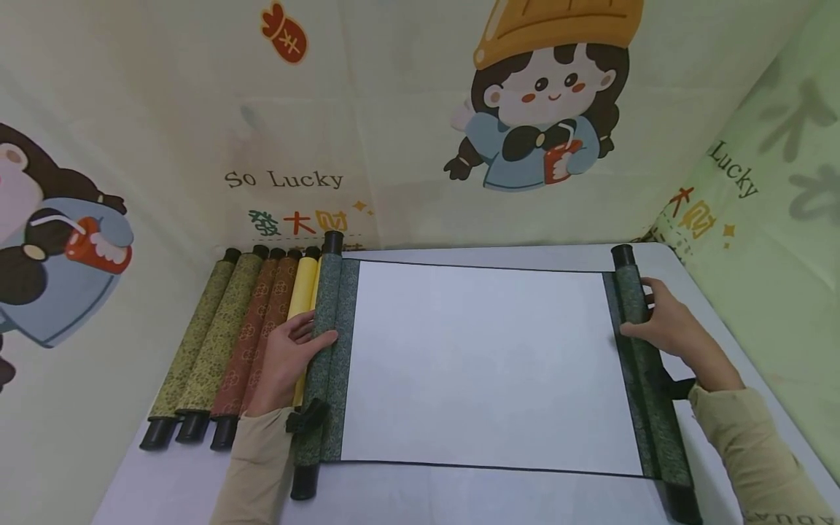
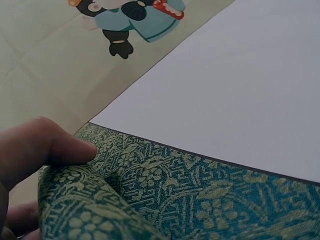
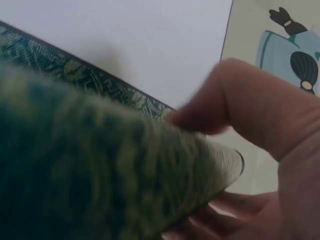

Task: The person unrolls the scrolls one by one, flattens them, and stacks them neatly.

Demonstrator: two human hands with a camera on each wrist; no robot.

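Note:
A hanging scroll with a blank white sheet (image 1: pixel 485 364) lies spread out, its two ends bordered in dark green patterned brocade. My left hand (image 1: pixel 289 361) grips the left roll (image 1: pixel 321 394), thumb on top and the other fingers at its outer side. At the opposite end, my right hand (image 1: pixel 676 332) holds the right roll (image 1: pixel 646 379) between thumb and fingers. The left wrist view shows the left thumb (image 2: pixel 70 147) on the flowered brocade (image 2: pixel 150 180). In the right wrist view, the right thumb (image 3: pixel 205 107) rests along the roll, which looks raised and blurred.
Rolled scrolls lie side by side left of the left arm: yellow-green ones (image 1: pixel 193 335), red-brown ones (image 1: pixel 243 350) and yellow ones (image 1: pixel 303 284). They have black end knobs. A printed cloth (image 1: pixel 394 146) hangs behind the white table (image 1: pixel 459 499) and along its sides.

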